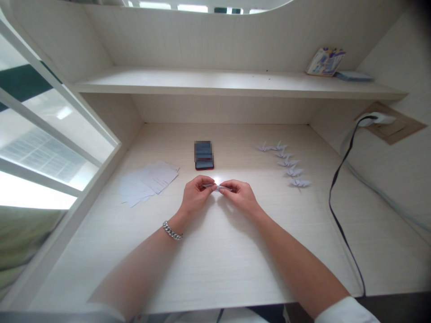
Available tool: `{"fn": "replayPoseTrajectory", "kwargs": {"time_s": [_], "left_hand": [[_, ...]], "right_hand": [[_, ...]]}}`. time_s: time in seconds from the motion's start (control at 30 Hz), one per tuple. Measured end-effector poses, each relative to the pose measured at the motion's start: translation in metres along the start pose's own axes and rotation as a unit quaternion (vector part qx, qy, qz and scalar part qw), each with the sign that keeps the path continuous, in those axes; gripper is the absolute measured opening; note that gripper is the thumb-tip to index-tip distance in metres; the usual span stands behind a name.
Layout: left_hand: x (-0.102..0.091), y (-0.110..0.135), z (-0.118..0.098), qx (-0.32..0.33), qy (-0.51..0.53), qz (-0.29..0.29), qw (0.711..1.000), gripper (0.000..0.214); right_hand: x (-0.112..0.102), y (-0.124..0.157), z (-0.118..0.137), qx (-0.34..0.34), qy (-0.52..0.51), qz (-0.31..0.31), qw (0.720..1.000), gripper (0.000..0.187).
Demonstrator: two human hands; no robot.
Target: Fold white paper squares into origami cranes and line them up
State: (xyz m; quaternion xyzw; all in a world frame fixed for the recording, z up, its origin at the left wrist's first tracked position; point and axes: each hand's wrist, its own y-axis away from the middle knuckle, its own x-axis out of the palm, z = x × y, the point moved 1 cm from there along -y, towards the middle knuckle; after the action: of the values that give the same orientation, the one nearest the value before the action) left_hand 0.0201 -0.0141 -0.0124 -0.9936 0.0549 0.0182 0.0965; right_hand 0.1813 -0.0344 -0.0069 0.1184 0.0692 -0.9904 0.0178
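A small folded piece of white paper (218,187) is pinched between my two hands, just above the middle of the desk. My left hand (198,192), with a chain bracelet (172,231) at its wrist, grips the paper's left end between thumb and fingers. On the opposite end, the thumb and fingers of my right hand (240,194) are closed. Most of the paper is hidden by the fingertips, so its exact shape cannot be made out. Beyond my left hand lies a phone (204,155), its screen blurred. Several folded white paper cranes (292,171) stand in a line to the right.
Loose white paper sheets (150,181) lie overlapping on the left of the desk (215,269). A black cable (332,197) runs from the wall socket (392,123) down the right side. Above the back, a shelf (202,80) holds a small colourful box (325,62).
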Motion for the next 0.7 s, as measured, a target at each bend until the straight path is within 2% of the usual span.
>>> {"fn": "replayPoseTrajectory", "kwargs": {"time_s": [0.13,0.43,0.7], "left_hand": [[0.0003,0.0006,-0.0013,-0.002,-0.013,0.001,1.0,0.018],[0.0009,0.0017,-0.0047,-0.012,-0.014,0.011,1.0,0.018],[0.0003,0.0014,0.0027,-0.036,0.005,0.04,0.999,0.017]], "right_hand": [[-0.0001,0.0006,0.0029,-0.001,0.002,-0.007,1.0,0.022],[-0.0023,0.0004,0.0044,-0.004,0.035,0.025,0.999,0.017],[-0.0025,0.0001,0.0055,-0.002,0.079,0.033,0.996,0.017]]}}
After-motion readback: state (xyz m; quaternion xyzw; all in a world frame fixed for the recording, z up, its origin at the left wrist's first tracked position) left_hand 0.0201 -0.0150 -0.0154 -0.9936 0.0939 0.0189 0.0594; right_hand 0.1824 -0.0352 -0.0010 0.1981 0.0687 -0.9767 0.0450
